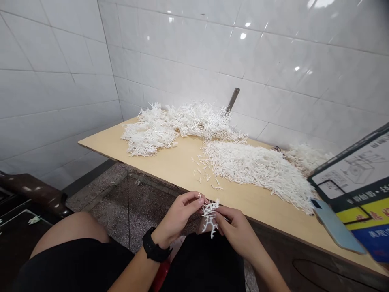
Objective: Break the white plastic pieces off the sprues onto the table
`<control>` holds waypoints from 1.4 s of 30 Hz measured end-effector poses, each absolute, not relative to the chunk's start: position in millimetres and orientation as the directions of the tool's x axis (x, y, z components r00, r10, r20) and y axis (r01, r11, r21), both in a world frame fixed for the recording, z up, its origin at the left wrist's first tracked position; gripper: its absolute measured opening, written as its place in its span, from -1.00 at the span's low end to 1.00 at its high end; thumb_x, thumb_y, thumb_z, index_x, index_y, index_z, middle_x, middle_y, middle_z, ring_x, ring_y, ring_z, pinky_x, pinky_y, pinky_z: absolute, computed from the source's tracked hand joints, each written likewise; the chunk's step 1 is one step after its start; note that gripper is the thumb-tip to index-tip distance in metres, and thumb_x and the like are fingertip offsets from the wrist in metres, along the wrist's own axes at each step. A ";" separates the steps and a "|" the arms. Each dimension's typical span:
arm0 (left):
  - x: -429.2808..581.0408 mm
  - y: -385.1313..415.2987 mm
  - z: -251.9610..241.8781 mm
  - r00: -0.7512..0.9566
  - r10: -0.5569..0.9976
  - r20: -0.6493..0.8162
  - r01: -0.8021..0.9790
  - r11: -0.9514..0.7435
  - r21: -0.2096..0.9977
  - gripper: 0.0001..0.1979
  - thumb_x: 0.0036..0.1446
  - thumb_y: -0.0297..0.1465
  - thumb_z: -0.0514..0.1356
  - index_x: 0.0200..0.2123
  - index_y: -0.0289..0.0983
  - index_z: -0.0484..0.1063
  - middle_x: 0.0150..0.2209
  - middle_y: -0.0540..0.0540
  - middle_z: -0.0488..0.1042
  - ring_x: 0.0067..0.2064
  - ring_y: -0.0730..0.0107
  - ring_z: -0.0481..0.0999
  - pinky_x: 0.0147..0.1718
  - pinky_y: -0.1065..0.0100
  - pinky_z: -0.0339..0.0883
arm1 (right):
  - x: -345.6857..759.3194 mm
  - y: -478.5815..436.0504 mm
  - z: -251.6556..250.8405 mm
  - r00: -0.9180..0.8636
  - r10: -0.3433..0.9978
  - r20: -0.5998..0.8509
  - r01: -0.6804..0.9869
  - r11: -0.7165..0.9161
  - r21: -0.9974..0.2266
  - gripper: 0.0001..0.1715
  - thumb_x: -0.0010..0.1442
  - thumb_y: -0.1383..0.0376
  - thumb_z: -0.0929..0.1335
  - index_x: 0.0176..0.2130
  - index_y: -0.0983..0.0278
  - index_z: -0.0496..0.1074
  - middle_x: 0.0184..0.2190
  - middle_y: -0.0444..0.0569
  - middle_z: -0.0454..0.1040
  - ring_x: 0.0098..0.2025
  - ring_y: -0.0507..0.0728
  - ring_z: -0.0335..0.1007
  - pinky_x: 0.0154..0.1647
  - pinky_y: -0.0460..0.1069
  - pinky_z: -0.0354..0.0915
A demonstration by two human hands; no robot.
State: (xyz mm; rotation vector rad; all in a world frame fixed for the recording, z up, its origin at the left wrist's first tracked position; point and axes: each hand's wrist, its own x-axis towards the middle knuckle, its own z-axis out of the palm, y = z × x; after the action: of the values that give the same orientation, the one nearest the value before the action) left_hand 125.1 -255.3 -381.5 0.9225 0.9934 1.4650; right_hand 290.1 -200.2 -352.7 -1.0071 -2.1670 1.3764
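Above my lap, near the board's front edge, both hands hold white branched pieces (210, 219) that look like plastic sprigs with thin twigs. My left hand (182, 213), with a black watch on its wrist, pinches the twigs from the left, and a thin white tip shows by its thumb. On the other side my right hand (235, 227) grips the branched pieces between thumb and fingers. Where one piece ends and another begins cannot be made out. Beyond the hands, a heap of small white pieces (255, 166) lies on the wooden board (164, 166), with several loose ones at its left edge.
A taller pile of white branched pieces (185, 121) is at the back left, with a flat grey metal strip (233, 99) rising behind it. A light-blue phone (338, 227) and a printed box (358, 178) stand at the right. Tiled walls (182, 48) close off the back and left.
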 end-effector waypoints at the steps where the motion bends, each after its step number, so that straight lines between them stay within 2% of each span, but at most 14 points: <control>1: 122.1 -257.0 -382.0 -0.099 0.995 0.022 -0.326 -0.053 0.944 -0.71 0.12 -0.18 0.22 -0.33 -0.32 0.50 -0.33 -0.09 0.49 -0.31 0.42 0.41 -0.26 0.40 0.29 | 289.9 -199.9 -352.4 -0.673 0.737 -0.064 0.361 0.251 -0.898 -0.62 0.23 0.11 0.28 -0.46 0.29 0.48 -0.59 -0.12 0.35 -0.52 0.03 0.15 -0.50 -0.09 0.07; 3: 116.8 -261.3 -381.1 -0.064 0.998 0.017 -0.293 -0.035 0.955 -0.73 0.11 -0.20 0.23 -0.27 -0.31 0.49 -0.34 -0.07 0.48 -0.32 0.44 0.40 -0.27 0.42 0.27 | 289.2 -199.8 -350.7 -0.686 0.724 -0.080 0.341 0.221 -0.914 -0.66 0.16 0.11 0.33 -0.47 0.28 0.52 -0.56 -0.09 0.41 -0.48 0.07 0.22 -0.47 -0.08 0.13; 6: 110.8 -268.3 -378.3 -0.017 1.000 0.015 -0.304 -0.020 0.952 -0.71 0.07 -0.25 0.28 -0.17 -0.28 0.44 -0.32 -0.06 0.48 -0.30 0.44 0.43 -0.23 0.42 0.28 | 288.2 -200.9 -347.0 -0.700 0.709 -0.092 0.317 0.192 -0.929 -0.69 0.07 0.12 0.39 -0.55 0.27 0.52 -0.63 -0.11 0.40 -0.49 0.10 0.27 -0.46 -0.07 0.20; 9: 108.2 -272.2 -378.4 -0.015 1.000 0.027 -0.322 -0.031 0.946 -0.74 0.09 -0.27 0.26 -0.18 -0.27 0.40 -0.34 -0.04 0.48 -0.30 0.45 0.44 -0.22 0.41 0.28 | 287.5 -202.0 -345.1 -0.710 0.697 -0.097 0.310 0.187 -0.932 -0.70 0.05 0.15 0.40 -0.59 0.27 0.51 -0.65 -0.12 0.40 -0.51 0.09 0.27 -0.47 -0.07 0.21; 13: 114.6 -270.4 -383.7 -0.062 0.998 0.021 -0.289 -0.038 0.957 -0.75 0.10 -0.29 0.24 -0.17 -0.28 0.38 -0.33 -0.06 0.48 -0.34 0.45 0.44 -0.31 0.42 0.32 | 284.4 -201.6 -350.4 -0.689 0.716 -0.108 0.347 0.196 -0.917 -0.77 0.07 0.22 0.37 -0.52 0.29 0.51 -0.59 -0.12 0.42 -0.49 0.07 0.25 -0.48 -0.09 0.17; 15: 120.7 -269.0 -386.8 -0.246 0.966 0.085 -0.133 -0.120 0.984 -0.81 0.10 -0.34 0.23 -0.21 -0.28 0.42 -0.25 -0.10 0.50 -0.28 0.40 0.47 -0.30 0.40 0.35 | 282.0 -200.8 -355.0 -0.660 0.743 -0.106 0.373 0.202 -0.906 -0.77 0.10 0.23 0.34 -0.49 0.30 0.50 -0.56 -0.12 0.42 -0.48 0.05 0.24 -0.46 -0.09 0.16; 17: 126.2 -269.5 -389.1 -0.411 0.882 0.230 0.100 -0.207 0.973 -0.88 0.15 -0.37 0.18 -0.27 -0.26 0.48 -0.18 -0.13 0.52 -0.17 0.34 0.49 -0.17 0.36 0.37 | 279.9 -200.2 -358.7 -0.620 0.779 -0.094 0.378 0.192 -0.906 -0.74 0.12 0.21 0.32 -0.49 0.31 0.47 -0.54 -0.12 0.41 -0.46 0.06 0.25 -0.44 -0.09 0.16; 20: 130.7 -273.2 -390.6 -0.363 0.856 0.367 0.289 -0.271 0.918 -0.76 0.25 -0.36 0.07 -0.17 -0.21 0.54 -0.12 -0.13 0.55 -0.05 0.30 0.49 0.00 0.31 0.32 | 277.6 -200.0 -361.1 -0.551 0.832 -0.063 0.343 0.156 -0.926 -0.69 0.13 0.14 0.33 -0.50 0.29 0.43 -0.57 -0.12 0.38 -0.46 0.07 0.26 -0.44 -0.07 0.17; 23: 132.0 -276.3 -390.2 -0.224 0.917 0.330 0.293 -0.259 0.920 -0.61 0.18 -0.27 0.18 0.07 -0.18 0.44 0.03 -0.14 0.50 0.04 0.22 0.46 0.06 0.27 0.31 | 276.7 -200.9 -361.6 -0.482 0.876 -0.026 0.346 0.163 -0.924 -0.64 0.12 0.10 0.34 -0.56 0.28 0.36 -0.63 -0.15 0.30 -0.52 0.05 0.19 -0.49 -0.08 0.12; 26: 132.1 -275.8 -389.1 -0.199 0.948 0.249 0.295 -0.185 0.938 -0.45 0.07 -0.25 0.28 0.16 -0.16 0.36 0.10 -0.12 0.45 0.09 0.17 0.44 0.11 0.24 0.28 | 277.6 -202.8 -362.1 -0.488 0.872 0.043 0.384 0.259 -0.886 -0.63 0.14 0.12 0.34 -0.58 0.27 0.33 -0.64 -0.15 0.28 -0.53 0.05 0.17 -0.49 -0.08 0.10; 29: 130.2 -273.9 -387.8 -0.189 0.959 0.212 0.288 -0.152 0.945 -0.56 0.15 -0.32 0.20 0.12 -0.15 0.41 0.06 -0.09 0.49 0.05 0.20 0.48 0.09 0.26 0.30 | 279.9 -205.4 -362.7 -0.591 0.800 0.098 0.365 0.374 -0.853 -0.77 0.21 0.18 0.29 -0.39 0.25 0.43 -0.48 -0.08 0.44 -0.42 0.11 0.32 -0.38 -0.06 0.19; 32: 127.5 -273.2 -386.9 -0.185 0.961 0.205 0.240 -0.158 0.958 -0.65 0.20 -0.35 0.14 0.05 -0.15 0.48 -0.01 -0.07 0.54 -0.01 0.24 0.53 0.04 0.29 0.35 | 281.2 -207.1 -364.9 -0.639 0.764 0.090 0.355 0.397 -0.846 -0.80 0.25 0.20 0.27 -0.28 0.23 0.44 -0.38 -0.06 0.49 -0.36 0.12 0.37 -0.34 -0.06 0.23; 37: 129.2 -271.4 -388.6 -0.218 0.963 0.157 0.050 -0.149 0.988 -0.68 0.24 -0.27 0.10 -0.03 -0.20 0.54 -0.05 -0.10 0.57 -0.04 0.23 0.55 0.00 0.26 0.39 | 276.0 -206.8 -372.8 -0.526 0.851 0.012 0.306 0.202 -0.930 -0.75 0.20 0.11 0.34 -0.32 0.25 0.41 -0.50 -0.11 0.41 -0.47 0.05 0.30 -0.46 -0.09 0.23; 42: 134.1 -267.2 -392.0 -0.222 0.955 0.194 0.056 -0.186 0.981 -0.69 0.23 -0.27 0.10 -0.06 -0.19 0.56 0.09 -0.11 0.46 0.18 0.19 0.37 0.17 0.21 0.25 | 266.1 -207.6 -378.4 -0.448 0.892 -0.058 0.079 -0.025 -0.997 -0.65 0.07 0.07 0.43 -0.24 0.25 0.45 -0.38 -0.06 0.49 -0.40 0.08 0.39 -0.42 -0.07 0.32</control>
State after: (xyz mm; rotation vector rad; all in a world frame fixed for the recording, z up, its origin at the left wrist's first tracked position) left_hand 134.1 -267.2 -392.0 1.2608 1.3068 1.5083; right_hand 266.1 -207.6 -378.4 -1.0373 -1.5831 1.5455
